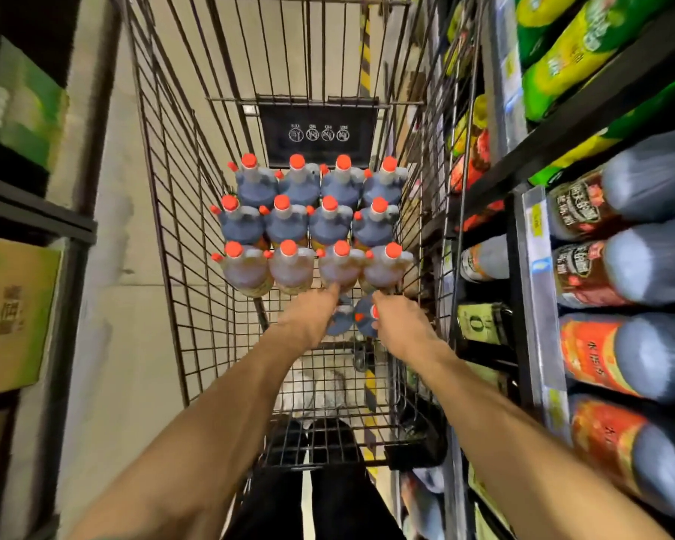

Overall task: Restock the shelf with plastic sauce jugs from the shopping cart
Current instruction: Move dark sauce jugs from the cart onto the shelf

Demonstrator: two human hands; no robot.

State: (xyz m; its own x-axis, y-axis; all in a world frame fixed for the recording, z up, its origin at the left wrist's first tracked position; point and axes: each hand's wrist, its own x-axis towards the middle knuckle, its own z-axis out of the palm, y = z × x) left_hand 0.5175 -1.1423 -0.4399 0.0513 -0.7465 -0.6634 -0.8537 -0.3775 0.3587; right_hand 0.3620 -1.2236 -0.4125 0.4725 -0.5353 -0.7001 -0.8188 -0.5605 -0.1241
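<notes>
A: Where are the jugs?
B: Two sauce jugs [357,315] stand in the cart [180,181], under both hands.
A: Grips?
B: The left hand [312,311] closes on one at its three o'clock; the right hand [400,321] on one at its nine o'clock.

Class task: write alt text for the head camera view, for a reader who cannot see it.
Two bare hands, left hand and right hand, reach into a wire shopping cart and grasp two red-capped sauce jugs. Twelve more jugs stand beyond them in three rows. Stocked shelves run along the right.
</notes>
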